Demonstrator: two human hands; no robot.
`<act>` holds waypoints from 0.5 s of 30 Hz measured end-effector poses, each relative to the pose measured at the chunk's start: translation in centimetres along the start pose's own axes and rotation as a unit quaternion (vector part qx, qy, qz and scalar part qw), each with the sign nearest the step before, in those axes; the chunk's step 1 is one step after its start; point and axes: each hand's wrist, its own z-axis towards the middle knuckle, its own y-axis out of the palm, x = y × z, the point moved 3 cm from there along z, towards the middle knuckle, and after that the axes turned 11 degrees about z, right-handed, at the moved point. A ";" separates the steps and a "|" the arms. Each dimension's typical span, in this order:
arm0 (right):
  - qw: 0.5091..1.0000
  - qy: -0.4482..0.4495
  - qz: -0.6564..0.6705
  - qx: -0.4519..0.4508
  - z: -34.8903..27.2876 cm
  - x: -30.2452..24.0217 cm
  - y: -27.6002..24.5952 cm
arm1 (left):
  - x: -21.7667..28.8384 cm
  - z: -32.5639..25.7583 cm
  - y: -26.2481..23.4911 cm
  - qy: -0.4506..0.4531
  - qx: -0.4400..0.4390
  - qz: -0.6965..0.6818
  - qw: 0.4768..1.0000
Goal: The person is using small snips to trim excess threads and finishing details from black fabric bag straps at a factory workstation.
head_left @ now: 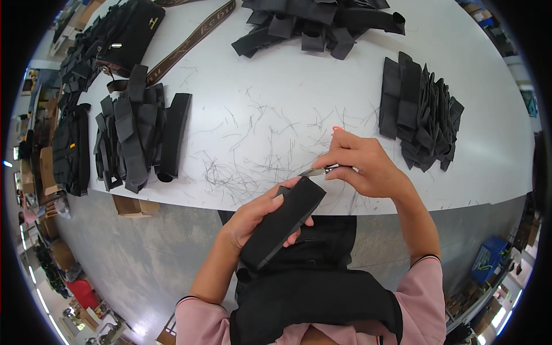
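Note:
My left hand grips a flat black fabric piece, thumb on top and fingertips showing at its lower edge. It is held tilted at the table's front edge, its far end pointing up and right. My right hand is closed on small metal thread snips. Their pointed blades touch or nearly touch the far corner of the fabric. A small orange-red loop shows by the right fingers. Loose dark thread clippings lie scattered on the white table beyond both hands.
Similar black pieces are heaped at the left, the back and the right. A black bag with a brown patterned strap sits back left, near another black bag. Below the table edge is a cardboard box.

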 end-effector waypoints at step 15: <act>0.992 -0.020 -0.030 -0.125 0.1 -0.6 -0.9 | -0.4 -0.2 -0.1 -0.066 0.028 0.043 0.997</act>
